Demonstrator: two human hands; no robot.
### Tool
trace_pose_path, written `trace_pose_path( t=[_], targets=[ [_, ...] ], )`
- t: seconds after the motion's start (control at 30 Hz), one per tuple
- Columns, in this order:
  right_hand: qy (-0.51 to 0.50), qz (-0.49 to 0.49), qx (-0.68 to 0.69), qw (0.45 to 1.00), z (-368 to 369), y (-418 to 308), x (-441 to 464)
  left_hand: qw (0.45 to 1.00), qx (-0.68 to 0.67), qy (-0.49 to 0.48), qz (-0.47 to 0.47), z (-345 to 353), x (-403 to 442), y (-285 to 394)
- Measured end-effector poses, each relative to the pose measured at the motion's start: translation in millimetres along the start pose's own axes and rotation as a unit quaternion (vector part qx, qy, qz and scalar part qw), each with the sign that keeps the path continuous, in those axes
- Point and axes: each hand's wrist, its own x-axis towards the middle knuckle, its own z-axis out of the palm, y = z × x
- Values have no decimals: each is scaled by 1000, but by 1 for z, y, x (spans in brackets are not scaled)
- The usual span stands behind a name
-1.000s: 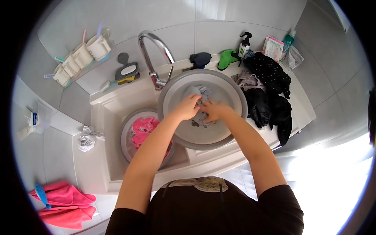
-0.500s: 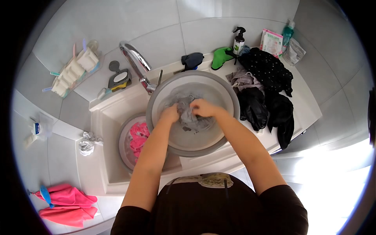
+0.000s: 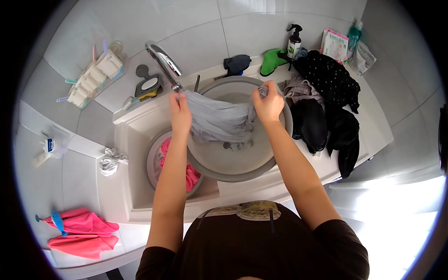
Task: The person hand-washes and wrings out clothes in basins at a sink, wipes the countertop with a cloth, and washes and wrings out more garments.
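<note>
A wet grey cloth (image 3: 219,116) is stretched between my two hands over a large round basin (image 3: 233,176) of water. My left hand (image 3: 180,109) grips the cloth's left end close to the faucet (image 3: 163,60). At the basin's upper right, my right hand (image 3: 269,103) is closed round the bunched other end. The cloth's middle sags into or just over the water; which one is unclear. Dark bits or a print show below it. Partly behind my left forearm, a smaller basin (image 3: 151,161) in the sink holds pink cloth (image 3: 192,177).
Black clothes (image 3: 310,123) and a dotted black garment (image 3: 326,79) lie on the right counter. Behind them stand a spray bottle (image 3: 294,42) and a green bottle (image 3: 354,37). Cups with toothbrushes (image 3: 95,74) hang at the left, above a soap box (image 3: 149,85). Pink towels (image 3: 84,233) hang lower left.
The hands have moved from close together in the water to far apart, left and right. The grey cloth has been lifted and spread out between them.
</note>
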Motion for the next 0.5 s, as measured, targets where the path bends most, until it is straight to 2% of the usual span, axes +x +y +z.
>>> trace_pose_path(
  t=[0.03,0.1,0.23,0.3,0.33,0.4,0.43,0.5],
  targets=[
    [0,2,0,1000,0,2,1,1000,2,-1,0,-3,1,3],
    [94,-83,-5,992,-1,5,6,991,-52,78,100,-6,3,7],
    [98,-117,-19,988,-2,9,8,986,-16,88,141,-5,3,-5],
    [-16,-111,47,993,3,10,2,992,43,-77,90,-1,1,-19],
    [-15,-113,47,992,9,17,-4,992,43,-76,91,4,-2,-28],
    [-191,-112,3,975,19,23,-17,953,165,-195,161,15,-11,-38],
    [-191,-112,3,975,22,25,-23,953,165,-194,161,18,-17,-40],
    [-419,-174,-141,880,23,24,-36,912,228,-288,184,28,-28,-43]
  ],
)
